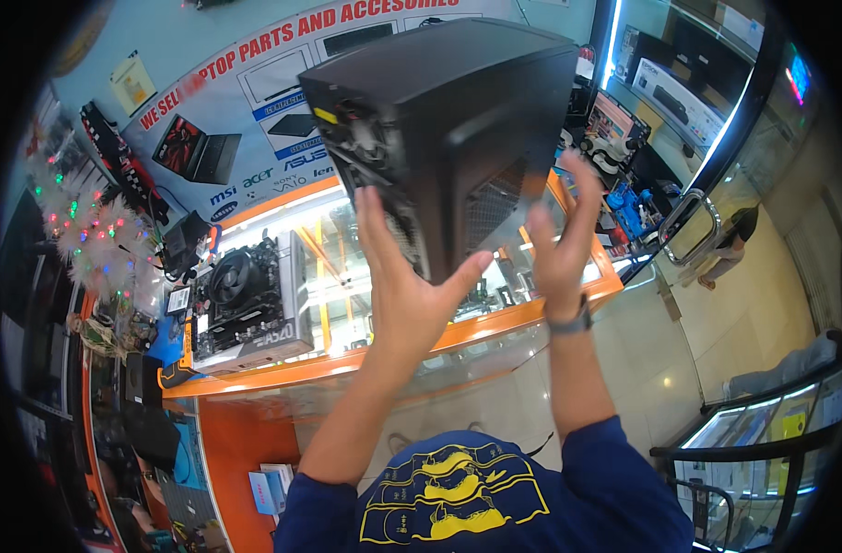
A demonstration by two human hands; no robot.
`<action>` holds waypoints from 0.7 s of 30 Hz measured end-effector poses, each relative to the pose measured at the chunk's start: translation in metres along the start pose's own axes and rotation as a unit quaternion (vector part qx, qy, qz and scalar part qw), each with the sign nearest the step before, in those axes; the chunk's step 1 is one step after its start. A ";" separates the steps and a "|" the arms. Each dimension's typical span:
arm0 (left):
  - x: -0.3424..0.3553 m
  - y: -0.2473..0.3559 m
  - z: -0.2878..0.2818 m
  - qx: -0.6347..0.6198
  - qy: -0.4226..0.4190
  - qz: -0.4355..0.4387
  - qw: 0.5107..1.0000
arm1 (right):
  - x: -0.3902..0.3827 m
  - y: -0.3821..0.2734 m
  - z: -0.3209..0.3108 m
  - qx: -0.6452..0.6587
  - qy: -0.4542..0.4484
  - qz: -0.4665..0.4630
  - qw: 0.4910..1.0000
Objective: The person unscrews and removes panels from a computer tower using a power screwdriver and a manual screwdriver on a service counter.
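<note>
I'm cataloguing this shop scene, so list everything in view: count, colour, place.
Computer case: one, black, upper middle, between the hands
Motherboard with fan: one, black, on a box, left
Box: one, grey, under the motherboard
Counter: one, glass with orange edging, middle
Banner: one, pale with red lettering, wall behind
Tree: one, white with coloured lights, left
Carton: one, white, upper right
Display case: one, glass with black rail, lower right
Small goods: uncounted, mixed colours, both sides, partly blurred
Left hand: one, bare, at the case's lower left
Right hand: one, bare, dark wristband, right of the case
Shirt: one, navy with yellow print, bottom
</note>
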State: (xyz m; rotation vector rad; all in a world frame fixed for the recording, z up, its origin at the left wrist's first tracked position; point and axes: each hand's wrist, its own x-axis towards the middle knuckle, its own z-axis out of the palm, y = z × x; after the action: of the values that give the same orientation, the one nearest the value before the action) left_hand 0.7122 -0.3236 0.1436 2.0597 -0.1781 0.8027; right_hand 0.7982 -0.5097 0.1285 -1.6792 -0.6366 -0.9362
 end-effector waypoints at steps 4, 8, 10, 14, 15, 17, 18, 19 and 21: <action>0.007 -0.001 0.041 0.041 0.095 -0.038 0.994 | 0.075 0.117 -0.027 0.214 -0.002 0.159 0.964; 0.014 -0.011 0.048 -0.010 0.154 -0.081 0.985 | 0.087 0.141 -0.030 0.234 -0.231 0.199 0.923; 0.022 -0.017 0.047 -0.031 0.161 -0.067 0.984 | 0.081 0.147 -0.030 0.244 -0.199 0.135 0.939; 0.020 -0.019 0.027 -0.066 0.128 -0.115 0.983 | 0.076 0.135 -0.039 0.186 -0.191 0.155 0.951; 0.017 -0.017 0.021 -0.083 0.124 -0.124 0.981 | 0.077 0.123 -0.037 0.159 -0.192 0.144 0.958; 0.012 -0.024 0.019 -0.081 0.140 -0.117 0.980 | 0.074 0.122 -0.035 0.129 -0.193 0.152 0.961; 0.011 -0.028 0.016 -0.077 0.144 -0.104 0.981 | 0.072 0.129 -0.031 0.128 -0.185 0.144 0.964; 0.009 -0.027 0.007 -0.101 0.125 -0.107 0.981 | 0.071 0.127 -0.029 0.132 -0.197 0.142 0.961; 0.003 -0.034 0.006 -0.066 0.176 -0.071 0.980 | 0.070 0.120 -0.023 0.140 -0.184 0.145 0.962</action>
State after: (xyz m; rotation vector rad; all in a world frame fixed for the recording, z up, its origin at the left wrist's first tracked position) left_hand 0.7316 -0.3082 0.1199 1.7515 0.1089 1.0208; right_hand 0.9252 -0.5704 0.1257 -1.6422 -0.7081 -0.3082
